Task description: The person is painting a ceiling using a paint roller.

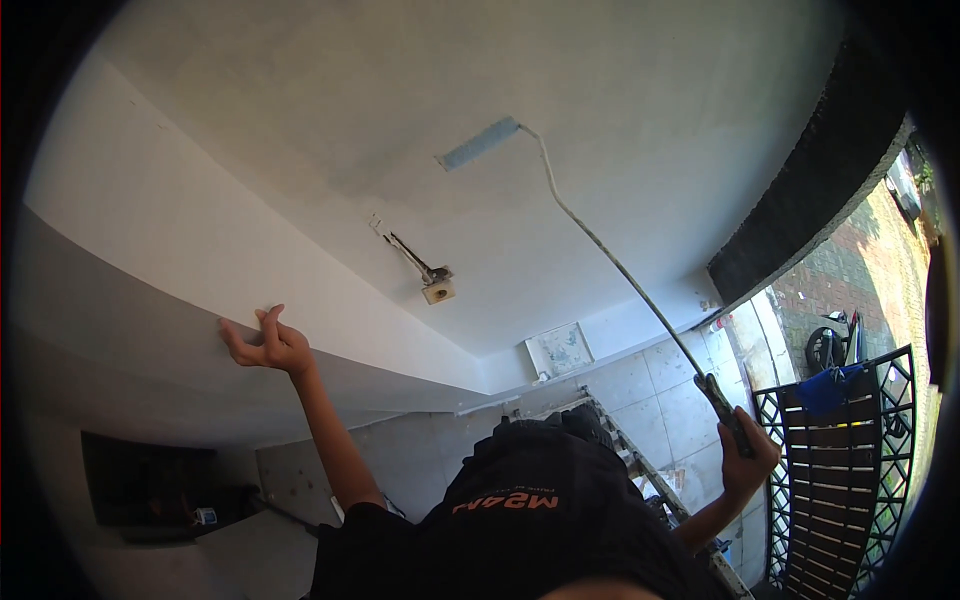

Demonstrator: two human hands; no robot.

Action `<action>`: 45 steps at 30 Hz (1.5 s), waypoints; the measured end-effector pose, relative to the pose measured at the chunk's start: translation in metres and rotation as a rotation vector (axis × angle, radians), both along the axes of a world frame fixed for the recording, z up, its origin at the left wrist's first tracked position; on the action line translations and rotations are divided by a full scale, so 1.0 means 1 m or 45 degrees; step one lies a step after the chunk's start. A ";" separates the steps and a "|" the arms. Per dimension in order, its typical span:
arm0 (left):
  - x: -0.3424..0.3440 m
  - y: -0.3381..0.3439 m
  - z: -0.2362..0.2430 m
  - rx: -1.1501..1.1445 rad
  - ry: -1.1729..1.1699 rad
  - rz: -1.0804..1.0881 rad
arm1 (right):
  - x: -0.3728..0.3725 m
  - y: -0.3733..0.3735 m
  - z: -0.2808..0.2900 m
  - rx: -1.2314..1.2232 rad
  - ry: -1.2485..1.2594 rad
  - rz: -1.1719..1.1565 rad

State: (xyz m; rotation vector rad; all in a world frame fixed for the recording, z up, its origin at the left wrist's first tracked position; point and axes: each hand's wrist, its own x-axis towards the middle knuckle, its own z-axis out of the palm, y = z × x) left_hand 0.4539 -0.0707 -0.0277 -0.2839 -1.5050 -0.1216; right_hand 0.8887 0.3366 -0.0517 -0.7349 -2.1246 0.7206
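My right hand [752, 457], at the lower right, is wrapped round the dark handle of a long paint roller [610, 255]. Its thin bent rod reaches up to a pale blue roller sleeve [478, 144], which lies against the ceiling [590, 60], as far as I can tell. On the left, my left hand [268, 342] is raised with its fingers apart and bent at the edge of a white beam [330, 300]; nothing is held in it. Between the hands, a small square fitting [438, 290] with a paint-marked strip is set in the ceiling.
Below me stands a ladder [618, 432] on the tiled floor [645, 375]. A pale paint-stained square panel [560, 350] is beyond it. At the right are a dark slatted gate [835, 480] with a blue cloth [828, 392], a motorbike [828, 348] and a dark overhead edge [810, 185].
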 end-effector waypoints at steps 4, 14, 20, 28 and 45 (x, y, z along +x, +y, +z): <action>0.012 0.021 0.002 -0.006 -0.008 0.037 | -0.047 -0.048 -0.023 0.115 0.205 -0.017; 0.110 0.276 -0.052 0.937 -1.912 -1.730 | -0.116 -0.086 -0.095 0.024 0.277 -0.052; 0.117 0.314 -0.088 0.964 -2.032 -1.831 | -0.114 -0.094 -0.084 -0.476 -0.258 0.260; 0.129 0.327 -0.105 1.353 -1.902 -2.108 | -0.104 -0.076 -0.118 -0.970 -0.379 0.484; 0.106 0.324 -0.163 1.235 -1.990 -2.013 | -0.131 -0.071 -0.169 -1.052 -0.394 0.553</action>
